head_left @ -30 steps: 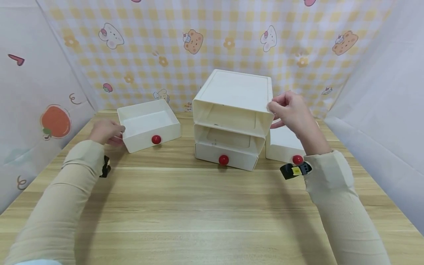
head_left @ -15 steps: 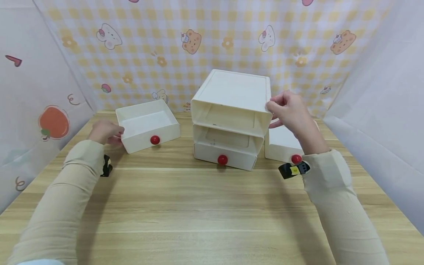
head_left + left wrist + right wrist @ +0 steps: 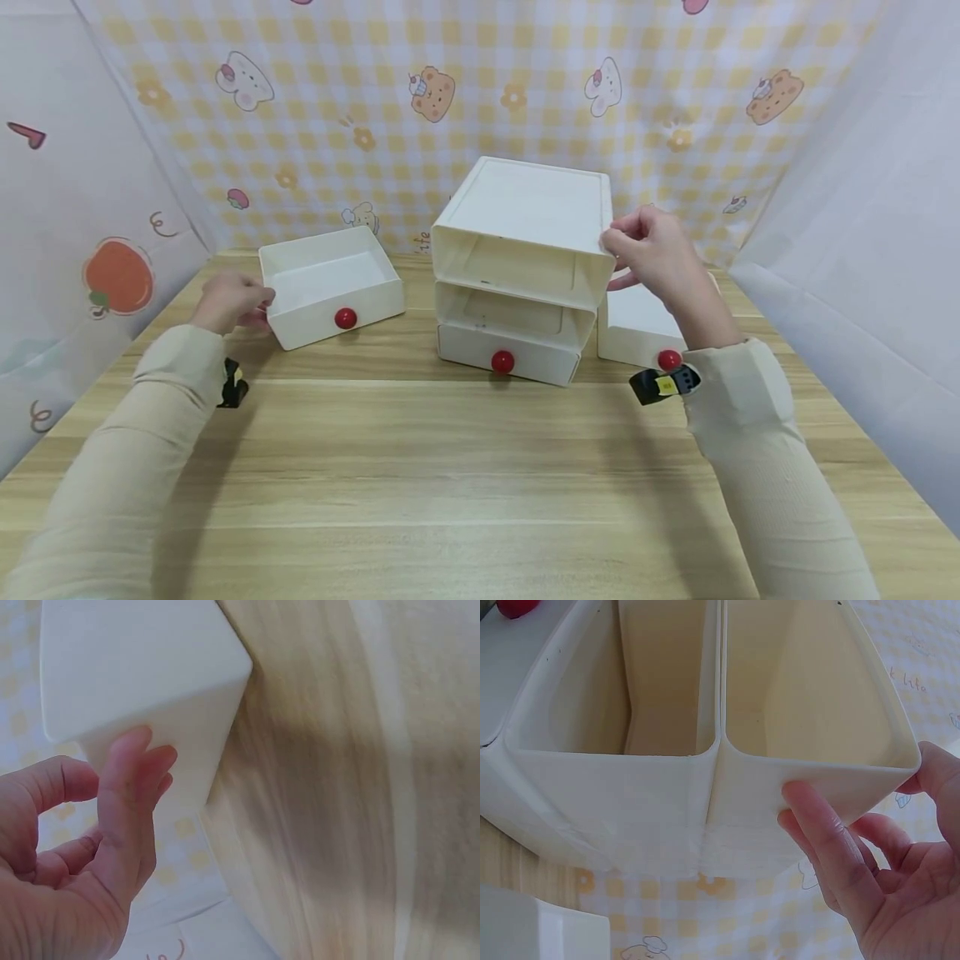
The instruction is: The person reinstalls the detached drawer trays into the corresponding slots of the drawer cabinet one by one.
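Drawer cabinet stands mid-worktop; its thin, stiff plastic shell looks light and slick, best taken at the rim, where the right hand pinches its upper right corner. Left hand rests relaxed fingers on a pulled-out drawer; the right arm half hides another

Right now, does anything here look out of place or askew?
Yes. The cabinet has an empty top slot; its lower drawer is half out. Two drawers sit loose on the table: the left drawer by the left hand, another behind the right hand.
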Demonstrator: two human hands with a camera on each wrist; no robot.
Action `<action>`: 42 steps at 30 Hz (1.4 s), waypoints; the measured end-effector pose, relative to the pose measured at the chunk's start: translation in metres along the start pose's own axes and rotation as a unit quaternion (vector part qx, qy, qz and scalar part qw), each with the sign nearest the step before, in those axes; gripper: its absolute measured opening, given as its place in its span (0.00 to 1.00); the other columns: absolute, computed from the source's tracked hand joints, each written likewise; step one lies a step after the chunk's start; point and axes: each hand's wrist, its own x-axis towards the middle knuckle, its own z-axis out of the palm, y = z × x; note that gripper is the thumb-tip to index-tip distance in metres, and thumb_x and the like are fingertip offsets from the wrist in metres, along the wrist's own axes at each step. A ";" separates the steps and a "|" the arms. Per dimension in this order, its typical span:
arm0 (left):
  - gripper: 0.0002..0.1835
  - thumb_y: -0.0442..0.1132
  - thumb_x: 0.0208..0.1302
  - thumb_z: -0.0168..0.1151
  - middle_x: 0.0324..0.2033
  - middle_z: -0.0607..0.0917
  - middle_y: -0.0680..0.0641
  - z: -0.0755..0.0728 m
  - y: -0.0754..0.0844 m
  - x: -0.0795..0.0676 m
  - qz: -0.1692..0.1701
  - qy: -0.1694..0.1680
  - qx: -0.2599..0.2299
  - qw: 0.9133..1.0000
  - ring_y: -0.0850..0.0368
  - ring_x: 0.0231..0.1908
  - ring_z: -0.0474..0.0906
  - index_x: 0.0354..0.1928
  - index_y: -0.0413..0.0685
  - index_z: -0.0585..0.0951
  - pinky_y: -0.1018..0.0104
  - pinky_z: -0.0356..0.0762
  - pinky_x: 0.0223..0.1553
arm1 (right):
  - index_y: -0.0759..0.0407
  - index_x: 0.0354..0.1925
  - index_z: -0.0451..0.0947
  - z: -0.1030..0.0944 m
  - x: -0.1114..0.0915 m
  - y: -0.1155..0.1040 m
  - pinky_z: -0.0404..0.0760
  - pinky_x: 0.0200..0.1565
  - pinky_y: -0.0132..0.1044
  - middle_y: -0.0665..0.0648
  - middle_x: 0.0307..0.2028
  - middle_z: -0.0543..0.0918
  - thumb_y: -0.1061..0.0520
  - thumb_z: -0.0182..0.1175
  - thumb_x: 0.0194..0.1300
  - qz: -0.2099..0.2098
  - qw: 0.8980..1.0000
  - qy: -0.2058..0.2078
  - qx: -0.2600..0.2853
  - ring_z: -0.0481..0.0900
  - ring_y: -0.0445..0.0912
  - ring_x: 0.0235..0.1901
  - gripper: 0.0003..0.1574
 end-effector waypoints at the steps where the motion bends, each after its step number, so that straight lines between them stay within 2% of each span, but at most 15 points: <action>1: 0.19 0.33 0.61 0.49 0.26 0.78 0.46 0.000 -0.001 -0.001 0.005 0.003 0.005 1.000 0.62 0.19 0.80 0.45 0.19 0.69 0.63 0.85 0.31 | 0.64 0.43 0.67 0.000 0.000 0.000 0.85 0.28 0.36 0.54 0.35 0.70 0.56 0.49 0.62 0.000 1.000 0.000 0.000 0.73 0.43 0.29 0.14; 5: 0.20 0.34 0.61 0.49 0.28 0.76 0.47 -0.003 -0.005 -0.006 0.022 0.013 0.019 1.000 0.64 0.19 0.79 0.48 0.20 0.68 0.63 0.85 0.31 | 0.64 0.44 0.67 0.000 0.000 0.000 0.85 0.28 0.36 0.54 0.35 0.70 0.56 0.49 0.62 0.000 1.000 -0.001 -0.003 0.73 0.42 0.28 0.15; 11: 0.18 0.33 0.60 0.47 0.27 0.76 0.47 -0.009 -0.008 -0.017 0.048 0.018 0.019 0.998 0.65 0.19 0.78 0.45 0.22 0.68 0.63 0.85 0.28 | 0.65 0.44 0.67 0.000 -0.001 -0.001 0.85 0.28 0.36 0.54 0.36 0.70 0.56 0.49 0.63 0.001 1.000 0.000 -0.009 0.74 0.41 0.28 0.15; 17: 0.18 0.34 0.63 0.46 0.26 0.78 0.50 -0.013 -0.008 -0.032 0.061 -0.002 0.032 0.998 0.67 0.22 0.77 0.48 0.22 0.67 0.66 0.84 0.26 | 0.65 0.45 0.68 0.000 -0.001 -0.001 0.85 0.29 0.36 0.54 0.36 0.70 0.56 0.49 0.62 0.002 1.000 -0.001 -0.011 0.73 0.42 0.29 0.15; 25: 0.19 0.35 0.65 0.46 0.30 0.80 0.50 -0.015 -0.010 -0.057 0.068 -0.018 0.060 0.996 0.68 0.26 0.77 0.51 0.25 0.66 0.68 0.83 0.27 | 0.65 0.44 0.67 0.000 -0.001 -0.001 0.85 0.29 0.36 0.54 0.36 0.70 0.56 0.49 0.62 -0.001 1.000 -0.003 -0.007 0.73 0.41 0.29 0.15; 34: 0.21 0.34 0.64 0.46 0.26 0.79 0.62 -0.013 -0.016 -0.092 0.087 -0.014 0.059 0.994 0.68 0.25 0.79 0.55 0.26 0.66 0.68 0.83 0.25 | 0.65 0.44 0.67 0.000 -0.001 0.000 0.85 0.28 0.36 0.55 0.36 0.70 0.56 0.49 0.63 -0.003 1.000 0.000 -0.009 0.74 0.41 0.28 0.15; 38: 0.21 0.33 0.64 0.47 0.25 0.77 0.63 -0.012 -0.020 -0.107 0.095 -0.011 0.062 0.994 0.67 0.24 0.78 0.55 0.26 0.66 0.67 0.82 0.23 | 0.65 0.44 0.67 0.000 -0.001 0.000 0.85 0.28 0.36 0.54 0.36 0.70 0.56 0.49 0.62 -0.005 1.000 0.000 -0.006 0.73 0.41 0.28 0.15; 42: 0.19 0.31 0.64 0.50 0.25 0.76 0.63 -0.011 -0.024 -0.120 0.118 -0.004 0.063 0.991 0.67 0.23 0.77 0.54 0.25 0.67 0.67 0.81 0.21 | 0.65 0.44 0.67 0.000 -0.001 0.000 0.85 0.28 0.36 0.54 0.37 0.70 0.56 0.49 0.62 -0.007 1.000 -0.001 -0.006 0.73 0.41 0.28 0.16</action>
